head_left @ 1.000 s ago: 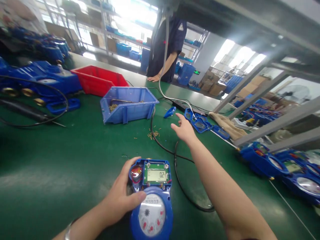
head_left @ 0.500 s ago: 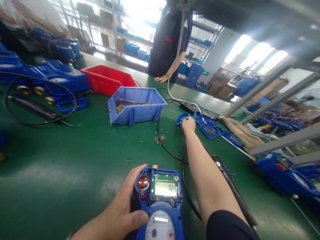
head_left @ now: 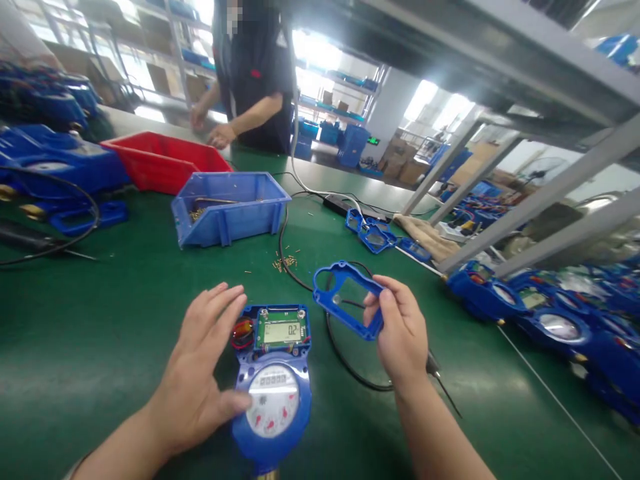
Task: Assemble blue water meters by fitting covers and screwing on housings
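A blue water meter [head_left: 273, 380] lies on the green table [head_left: 100, 333] in front of me, its top open so the green circuit board and small display show. My left hand [head_left: 197, 373] rests against the meter's left side, fingers spread, thumb on the round dial face. My right hand [head_left: 400, 330] pinches a blue plastic cover frame [head_left: 345, 300] with a clear window, held just right of and above the meter's open top.
A blue bin [head_left: 227, 207] with small brass screws and a red bin [head_left: 160, 160] stand behind. Loose screws [head_left: 283, 263], a black cable [head_left: 350, 363] and more blue covers [head_left: 373, 233] lie nearby. Finished meters [head_left: 530, 313] line the right. A co-worker [head_left: 250, 73] stands across the table.
My right hand picked a blue cover from the pile at the far right and brought it back beside the meter. My left hand's fingers opened along the meter's side.
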`<state>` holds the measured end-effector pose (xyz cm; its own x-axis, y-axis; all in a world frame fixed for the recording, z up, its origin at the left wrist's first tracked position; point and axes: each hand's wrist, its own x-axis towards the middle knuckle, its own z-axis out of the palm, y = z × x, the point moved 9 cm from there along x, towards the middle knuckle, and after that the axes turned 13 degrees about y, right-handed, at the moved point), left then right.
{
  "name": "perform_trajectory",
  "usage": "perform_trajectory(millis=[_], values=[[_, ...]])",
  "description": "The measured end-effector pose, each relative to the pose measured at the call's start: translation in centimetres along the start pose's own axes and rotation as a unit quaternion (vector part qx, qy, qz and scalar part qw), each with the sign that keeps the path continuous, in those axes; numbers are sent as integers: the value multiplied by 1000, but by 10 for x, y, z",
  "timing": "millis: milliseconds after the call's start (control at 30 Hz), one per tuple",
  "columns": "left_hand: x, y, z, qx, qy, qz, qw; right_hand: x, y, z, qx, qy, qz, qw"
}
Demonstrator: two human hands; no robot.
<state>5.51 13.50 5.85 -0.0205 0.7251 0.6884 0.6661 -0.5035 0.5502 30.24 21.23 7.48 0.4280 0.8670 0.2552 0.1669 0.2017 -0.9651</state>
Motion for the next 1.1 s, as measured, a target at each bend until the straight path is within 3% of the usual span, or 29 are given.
perform_trajectory(millis=[100,200,267,433,733,800,933,1000,1100], values=[[4,66,-2,57,8,165,985,-28,-6,-12,19,0,8,1000],[-1,113,12,80,-13,250,965,-48,-17,-19,8,5,-28,1000],[-4,130,24,94,-41,285,953,-57,-25,-23,1,9,-57,998],[-7,136,38,126,-98,268,950,-72,-30,-29,13,2,-49,999],[-1,129,42,178,-72,202,960,-85,-38,-61,-41,86,-66,993],[0,135,34,144,-48,219,964,-85,-38,-66,-55,89,-68,992],[2,144,-8,28,49,224,973,-77,-27,-76,-27,99,-16,995],[-1,145,-13,-23,9,235,972,-75,-20,-77,-5,98,12,995],[-6,140,-7,-48,-59,236,969,-74,-12,-77,18,92,45,995]])
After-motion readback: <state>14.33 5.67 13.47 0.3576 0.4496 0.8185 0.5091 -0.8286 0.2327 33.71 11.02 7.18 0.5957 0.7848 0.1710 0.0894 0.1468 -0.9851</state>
